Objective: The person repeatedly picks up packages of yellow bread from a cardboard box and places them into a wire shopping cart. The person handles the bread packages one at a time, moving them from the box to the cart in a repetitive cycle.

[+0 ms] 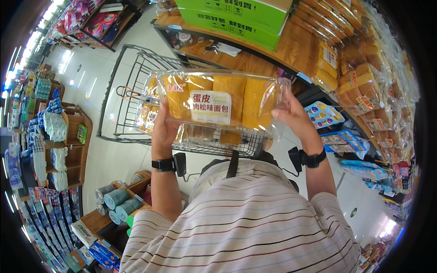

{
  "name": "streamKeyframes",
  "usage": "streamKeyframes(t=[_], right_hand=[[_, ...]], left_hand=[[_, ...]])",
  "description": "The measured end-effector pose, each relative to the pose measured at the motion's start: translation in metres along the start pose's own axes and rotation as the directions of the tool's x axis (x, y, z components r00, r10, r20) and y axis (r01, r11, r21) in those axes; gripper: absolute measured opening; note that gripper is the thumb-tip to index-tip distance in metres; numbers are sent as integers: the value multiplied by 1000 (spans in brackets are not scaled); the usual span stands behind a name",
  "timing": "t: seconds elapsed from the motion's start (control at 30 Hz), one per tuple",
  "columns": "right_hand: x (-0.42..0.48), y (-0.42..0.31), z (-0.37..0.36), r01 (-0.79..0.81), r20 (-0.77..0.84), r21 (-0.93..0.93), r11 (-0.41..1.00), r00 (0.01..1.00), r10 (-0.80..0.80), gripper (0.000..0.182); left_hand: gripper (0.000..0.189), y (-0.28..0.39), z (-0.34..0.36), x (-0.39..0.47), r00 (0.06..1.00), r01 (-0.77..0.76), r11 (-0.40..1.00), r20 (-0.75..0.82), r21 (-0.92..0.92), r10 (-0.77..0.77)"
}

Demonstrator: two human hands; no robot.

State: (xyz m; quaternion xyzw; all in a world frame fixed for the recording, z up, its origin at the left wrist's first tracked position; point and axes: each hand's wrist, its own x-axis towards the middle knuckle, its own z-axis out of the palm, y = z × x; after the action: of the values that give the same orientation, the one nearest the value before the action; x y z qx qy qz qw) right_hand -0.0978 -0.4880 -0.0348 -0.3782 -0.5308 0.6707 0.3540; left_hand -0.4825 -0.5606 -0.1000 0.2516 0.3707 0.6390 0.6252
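Observation:
A clear plastic pack of yellow bread rolls [228, 83] spans the space between my two hands, its labelled side facing up towards me. My left hand [165, 124] grips its left end, thumb against the front edge. At the other end my right hand [292, 114] holds the crinkled wrapper, thumb on top. Beneath the pack stands a wire shopping cart [117, 119], partly hidden by it. Further bread packs [147, 116] lie in the cart, towards its left and near sides.
A wooden display counter [293, 51] carries green cartons [232, 24] and stacked bread packs [358, 82]. Toy packs [322, 114] hang from its side. On the left are shelves with tissue packs [56, 126]; tins [117, 198] sit on a near-left shelf. Tiled floor [99, 163] lies between.

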Motion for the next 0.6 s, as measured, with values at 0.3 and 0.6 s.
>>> streamKeyframes(t=[0.3, 0.6], right_hand=[[-35, -50, 64, 377, 193, -596, 710, 925, -329, 88], [-37, -55, 88, 652, 376, -569, 500, 748, -547, 82]], left_hand=[[61, -6, -22, 2, 994, -110, 951, -30, -290, 106], [39, -22, -53, -13, 986, -143, 956, -126, -255, 114]])
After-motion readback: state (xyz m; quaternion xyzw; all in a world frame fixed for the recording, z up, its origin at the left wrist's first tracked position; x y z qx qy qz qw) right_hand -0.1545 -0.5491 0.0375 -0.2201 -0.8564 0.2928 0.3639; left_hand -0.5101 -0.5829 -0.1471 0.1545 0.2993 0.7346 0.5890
